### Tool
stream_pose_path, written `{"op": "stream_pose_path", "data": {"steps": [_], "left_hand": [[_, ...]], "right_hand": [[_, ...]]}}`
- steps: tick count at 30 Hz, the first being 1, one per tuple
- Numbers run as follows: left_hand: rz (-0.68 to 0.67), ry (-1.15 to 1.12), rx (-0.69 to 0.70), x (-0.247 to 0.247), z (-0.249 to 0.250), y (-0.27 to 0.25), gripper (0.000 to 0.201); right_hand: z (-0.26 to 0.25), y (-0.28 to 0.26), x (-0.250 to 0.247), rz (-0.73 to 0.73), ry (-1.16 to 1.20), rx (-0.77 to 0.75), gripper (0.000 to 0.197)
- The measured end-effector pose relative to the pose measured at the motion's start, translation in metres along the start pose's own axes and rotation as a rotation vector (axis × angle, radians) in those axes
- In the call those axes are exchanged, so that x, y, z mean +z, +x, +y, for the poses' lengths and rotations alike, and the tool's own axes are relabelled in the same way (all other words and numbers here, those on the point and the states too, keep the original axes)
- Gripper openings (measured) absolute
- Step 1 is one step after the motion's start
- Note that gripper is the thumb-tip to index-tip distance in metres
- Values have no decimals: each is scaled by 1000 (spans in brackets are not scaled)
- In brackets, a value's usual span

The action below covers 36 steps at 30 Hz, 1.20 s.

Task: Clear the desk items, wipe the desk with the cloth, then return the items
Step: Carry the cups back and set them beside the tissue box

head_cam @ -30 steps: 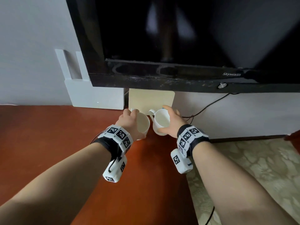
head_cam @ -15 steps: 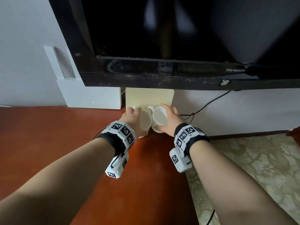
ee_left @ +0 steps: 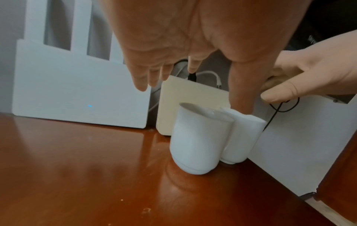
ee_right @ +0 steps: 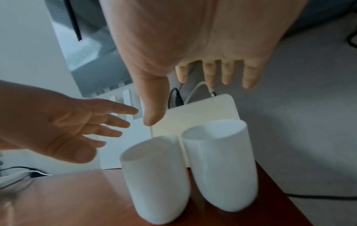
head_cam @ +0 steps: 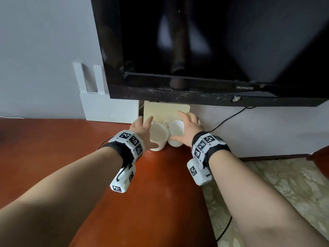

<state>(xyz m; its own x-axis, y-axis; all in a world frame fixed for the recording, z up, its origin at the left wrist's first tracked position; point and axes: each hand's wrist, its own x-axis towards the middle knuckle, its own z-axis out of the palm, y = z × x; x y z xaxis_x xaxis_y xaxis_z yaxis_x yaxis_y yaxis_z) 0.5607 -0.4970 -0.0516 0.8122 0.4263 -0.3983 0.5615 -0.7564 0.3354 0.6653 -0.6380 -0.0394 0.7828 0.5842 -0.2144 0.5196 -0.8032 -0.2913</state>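
Note:
Two white mugs stand side by side on the red-brown desk (head_cam: 53, 157), close to its back right corner, in front of a cream box (head_cam: 165, 111). The left mug (head_cam: 158, 136) (ee_left: 199, 142) (ee_right: 154, 175) touches the right mug (head_cam: 176, 132) (ee_left: 243, 137) (ee_right: 220, 160). My left hand (head_cam: 140, 127) (ee_left: 173, 45) hovers over the left mug with fingers spread and straight, holding nothing. My right hand (head_cam: 190, 125) (ee_right: 193, 45) is likewise open beside and above the right mug. No cloth is in view.
A black TV (head_cam: 213, 41) hangs low over the mugs and the box. A white router (head_cam: 106, 111) leans on the wall to the left. A black cable (head_cam: 229, 118) runs behind the desk's right edge; patterned carpet (head_cam: 284, 184) lies below.
Both hands gripped the mugs in the earlier frames. The fingers have now opened and come off, leaving both mugs standing on the desk by the cream box.

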Motion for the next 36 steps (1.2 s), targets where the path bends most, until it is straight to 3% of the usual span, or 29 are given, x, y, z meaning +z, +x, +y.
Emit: {"op": "stream_pose_path", "data": {"steps": [8, 16, 28, 32, 36], "left_hand": [[129, 8, 21, -26, -54, -60, 101], [226, 10, -40, -63, -162, -126, 98], [392, 20, -27, -132, -425, -250, 87], [388, -18, -57, -149, -527, -303, 77], [497, -26, -108, -156, -615, -343, 62]], "right_hand": [[-73, -46, -6, -1, -40, -179, 84], [-200, -76, 28, -46, -68, -303, 84], [-479, -129, 113, -124, -60, -547, 77], [-567, -143, 148, -154, -57, -696, 68], [-641, -156, 180, -232, -37, -830, 62]]}}
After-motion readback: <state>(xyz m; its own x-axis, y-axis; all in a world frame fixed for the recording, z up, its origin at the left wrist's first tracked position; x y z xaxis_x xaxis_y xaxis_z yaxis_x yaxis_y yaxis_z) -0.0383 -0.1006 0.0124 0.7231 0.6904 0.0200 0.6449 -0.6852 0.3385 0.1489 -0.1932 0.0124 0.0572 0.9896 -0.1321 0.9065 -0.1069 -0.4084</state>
